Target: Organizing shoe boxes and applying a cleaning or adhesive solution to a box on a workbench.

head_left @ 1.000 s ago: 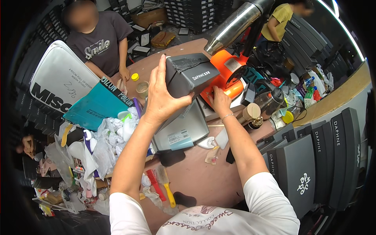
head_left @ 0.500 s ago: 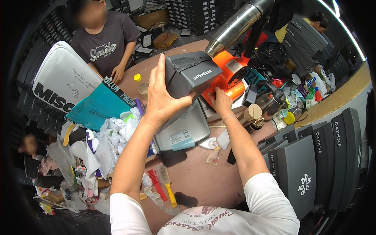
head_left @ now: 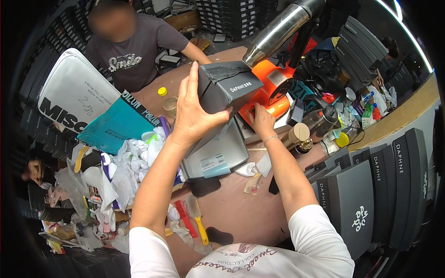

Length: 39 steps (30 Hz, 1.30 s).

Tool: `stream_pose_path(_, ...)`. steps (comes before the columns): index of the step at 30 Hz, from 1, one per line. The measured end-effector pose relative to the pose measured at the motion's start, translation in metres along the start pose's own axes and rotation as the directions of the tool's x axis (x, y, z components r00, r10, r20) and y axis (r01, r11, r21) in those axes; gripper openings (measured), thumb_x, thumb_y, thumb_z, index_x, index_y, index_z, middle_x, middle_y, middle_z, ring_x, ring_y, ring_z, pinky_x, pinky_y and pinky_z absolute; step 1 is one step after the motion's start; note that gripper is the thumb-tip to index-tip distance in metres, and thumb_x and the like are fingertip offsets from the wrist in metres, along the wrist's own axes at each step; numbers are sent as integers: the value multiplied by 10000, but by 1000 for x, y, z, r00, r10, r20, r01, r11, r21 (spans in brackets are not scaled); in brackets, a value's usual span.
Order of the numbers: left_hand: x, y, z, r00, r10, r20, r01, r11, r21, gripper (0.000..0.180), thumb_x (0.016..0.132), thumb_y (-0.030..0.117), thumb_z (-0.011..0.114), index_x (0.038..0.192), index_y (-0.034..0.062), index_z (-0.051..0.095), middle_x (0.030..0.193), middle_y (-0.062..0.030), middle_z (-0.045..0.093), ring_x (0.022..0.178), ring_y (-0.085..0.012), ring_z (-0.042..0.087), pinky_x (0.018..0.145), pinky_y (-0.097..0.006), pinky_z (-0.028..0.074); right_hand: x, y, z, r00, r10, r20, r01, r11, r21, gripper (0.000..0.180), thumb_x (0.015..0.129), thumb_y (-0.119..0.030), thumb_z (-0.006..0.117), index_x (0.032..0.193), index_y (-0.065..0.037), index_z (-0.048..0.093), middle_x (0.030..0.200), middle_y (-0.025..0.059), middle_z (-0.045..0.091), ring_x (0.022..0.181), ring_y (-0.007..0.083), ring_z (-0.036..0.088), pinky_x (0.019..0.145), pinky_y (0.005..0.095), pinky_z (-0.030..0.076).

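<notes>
In the head view we hold a dark grey box (head_left: 227,90) in the left hand (head_left: 192,116): fingers wide, stretched up along its left side, thumb across its near face. The box is tilted, above a shallow grey tray (head_left: 235,150) and just left of an orange machine (head_left: 264,74). A steel barrel (head_left: 278,34) slants over the machine. We record the right hand (head_left: 263,121) at the machine's near side, fingers bent; the tips are partly hidden, so we cannot tell whether they close on anything. On the pinkish table (head_left: 250,213), nearer to us, lie a red brush (head_left: 184,217) and a yellow-handled brush (head_left: 200,224). To the left we note a teal bag (head_left: 116,132); to the right, upright grey boxes (head_left: 347,199). Across the table is a co-worker (head_left: 125,44) in a dark shirt.
</notes>
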<state>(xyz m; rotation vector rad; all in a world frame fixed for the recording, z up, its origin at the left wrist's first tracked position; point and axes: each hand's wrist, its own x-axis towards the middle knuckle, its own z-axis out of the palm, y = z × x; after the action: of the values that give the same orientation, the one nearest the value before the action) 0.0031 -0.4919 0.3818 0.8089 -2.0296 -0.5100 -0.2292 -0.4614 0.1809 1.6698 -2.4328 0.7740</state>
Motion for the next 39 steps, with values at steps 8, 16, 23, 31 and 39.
stream_pose_path(8, 6, -5, 7, 999, 38, 18, -39, 998, 46, 1160, 542, 240, 826, 1508, 31, 220, 1232, -199, 498, 1146, -329, 533, 996, -401, 423, -1, 2, 3, 999, -20, -41, 21, 1000, 11, 384, 855, -317, 667, 1137, -96, 530, 980, 129, 643, 828, 334, 670, 669, 450, 532)
stream_pose_path(16, 10, -8, 15, 998, 42, 51, -46, 995, 92, 1158, 540, 260, 824, 1501, 20, 225, 1255, -220, 490, 1164, -349, 528, 1011, -404, 419, -1, 0, 1, 1000, -3, -24, 4, 1000, 20, 366, 853, -298, 666, 1124, -92, 531, 966, 131, 642, 828, 343, 667, 677, 455, 532)
stream_pose_path(23, 13, -7, 21, 995, 23, 99, -34, 993, 110, 1146, 548, 264, 811, 1497, 9, 223, 1268, -230, 478, 1174, -358, 516, 1018, -406, 417, -1, -1, 0, 1000, -2, -29, 3, 1000, 27, 339, 855, -292, 660, 1095, -90, 532, 953, 132, 639, 816, 350, 664, 668, 464, 528)
stream_pose_path(31, 19, -10, 29, 990, 13, 141, -32, 990, 135, 1142, 551, 265, 806, 1491, -14, 222, 1253, -235, 483, 1169, -363, 511, 1023, -404, 410, -1, -1, 0, 999, -1, -37, 2, 1000, 17, 334, 854, -283, 660, 1095, -90, 533, 941, 132, 636, 804, 348, 665, 662, 461, 532)
stream_pose_path(39, 27, -9, 38, 979, -27, 202, -4, 989, 150, 1154, 546, 301, 801, 1494, -13, 222, 1257, -240, 472, 1185, -373, 488, 1041, -410, 389, -1, -1, 2, 998, -7, -61, 8, 1000, 13, 358, 848, -276, 663, 1128, -91, 539, 941, 130, 634, 802, 341, 668, 656, 457, 534)
